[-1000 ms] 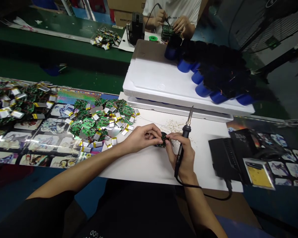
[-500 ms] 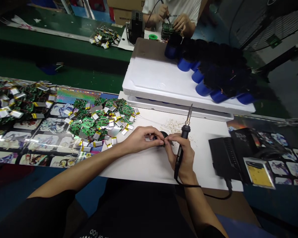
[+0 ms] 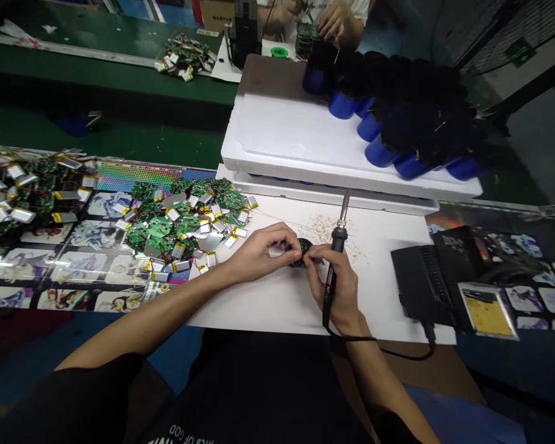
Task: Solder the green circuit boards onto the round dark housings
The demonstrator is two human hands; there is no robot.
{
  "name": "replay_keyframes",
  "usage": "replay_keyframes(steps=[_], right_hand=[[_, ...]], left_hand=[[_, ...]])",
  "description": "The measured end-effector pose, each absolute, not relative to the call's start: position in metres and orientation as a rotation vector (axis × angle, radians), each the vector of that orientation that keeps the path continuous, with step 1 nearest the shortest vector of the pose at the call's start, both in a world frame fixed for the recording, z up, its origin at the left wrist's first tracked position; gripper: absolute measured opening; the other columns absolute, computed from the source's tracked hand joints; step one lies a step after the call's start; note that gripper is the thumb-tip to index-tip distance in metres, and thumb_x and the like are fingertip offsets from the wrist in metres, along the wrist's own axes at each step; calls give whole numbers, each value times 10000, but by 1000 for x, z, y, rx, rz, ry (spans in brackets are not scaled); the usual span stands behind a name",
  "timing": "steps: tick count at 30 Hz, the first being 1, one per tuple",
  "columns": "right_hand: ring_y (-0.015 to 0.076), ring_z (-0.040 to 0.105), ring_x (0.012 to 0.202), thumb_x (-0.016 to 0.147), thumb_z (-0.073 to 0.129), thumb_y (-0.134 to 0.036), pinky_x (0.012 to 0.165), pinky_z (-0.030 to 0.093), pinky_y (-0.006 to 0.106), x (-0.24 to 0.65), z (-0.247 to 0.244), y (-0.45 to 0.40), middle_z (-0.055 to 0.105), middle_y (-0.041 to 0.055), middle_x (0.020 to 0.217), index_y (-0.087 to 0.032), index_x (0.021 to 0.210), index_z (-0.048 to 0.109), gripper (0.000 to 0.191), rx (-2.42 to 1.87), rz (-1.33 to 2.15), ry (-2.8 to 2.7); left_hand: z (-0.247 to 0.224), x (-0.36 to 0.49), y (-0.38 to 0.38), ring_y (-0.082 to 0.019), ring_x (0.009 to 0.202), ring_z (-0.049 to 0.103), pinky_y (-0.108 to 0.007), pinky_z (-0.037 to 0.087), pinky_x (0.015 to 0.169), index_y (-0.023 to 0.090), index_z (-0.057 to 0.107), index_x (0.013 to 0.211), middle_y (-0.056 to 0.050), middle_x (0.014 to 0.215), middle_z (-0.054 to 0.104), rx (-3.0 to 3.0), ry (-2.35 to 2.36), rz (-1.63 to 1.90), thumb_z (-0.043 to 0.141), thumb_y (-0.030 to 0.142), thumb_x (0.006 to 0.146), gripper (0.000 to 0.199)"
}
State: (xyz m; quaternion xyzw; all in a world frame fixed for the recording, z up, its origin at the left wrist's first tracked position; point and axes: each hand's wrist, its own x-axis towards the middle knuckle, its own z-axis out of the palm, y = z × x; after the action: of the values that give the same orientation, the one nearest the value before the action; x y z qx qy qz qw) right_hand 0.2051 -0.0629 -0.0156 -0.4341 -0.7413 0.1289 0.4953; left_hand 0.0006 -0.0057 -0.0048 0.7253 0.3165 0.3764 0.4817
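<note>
A soldering iron (image 3: 332,274) rests in my right hand (image 3: 342,287), its metal tip pointing up and away from me. The thumb and forefinger of that hand also pinch at the right edge of a small round black part (image 3: 300,246). Some green, like a circuit board, shows inside this part. From the other side, my left hand (image 3: 268,250) has its thumb and fingertips closed at the part's left edge. Fingers hide much of the piece. A white board (image 3: 254,308) lies under both hands, with pale crumbs (image 3: 321,227) and a thin wire beyond them.
Green circuit boards with silver batteries (image 3: 185,225) are heaped at the left; another heap (image 3: 32,191) lies farther left. White foam trays (image 3: 277,135) bearing blue cups (image 3: 379,151) stand ahead. A black box (image 3: 419,283) with a cable sits right. A co-worker's hands (image 3: 335,24) work opposite.
My fingertips have parted slightly, so more of the round part and its green inside shows. The soldering iron has shifted slightly left. The view has moved a little.
</note>
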Motion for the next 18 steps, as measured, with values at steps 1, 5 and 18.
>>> replay_keyframes(steps=[1,5,18], right_hand=[[203,738,947,953,675,-62,857,639,414,208,-15,-65,735,18,1024,-290,1225,604,362,-1058,314,-1797],[199,751,930,969,678,-110,873,630,391,224,-7,-76,748,24,995,-262,1186,650,267,-1110,411,-1724],[163,686,586,956,750,-329,488,532,308,256,24,-88,727,13,854,-256,1220,727,274,-1209,680,-1365]], left_hand=[[-6,0,-5,-162,886,644,-277,518,794,177,738,957,-65,1001,707,1824,766,949,704,282,1010,122],[-10,-1,-3,-203,971,677,-336,529,885,190,693,974,-74,991,749,2082,687,1012,663,199,1017,53],[-13,1,-2,-208,943,666,-357,513,906,214,632,932,-51,962,759,2225,733,819,590,174,999,89]])
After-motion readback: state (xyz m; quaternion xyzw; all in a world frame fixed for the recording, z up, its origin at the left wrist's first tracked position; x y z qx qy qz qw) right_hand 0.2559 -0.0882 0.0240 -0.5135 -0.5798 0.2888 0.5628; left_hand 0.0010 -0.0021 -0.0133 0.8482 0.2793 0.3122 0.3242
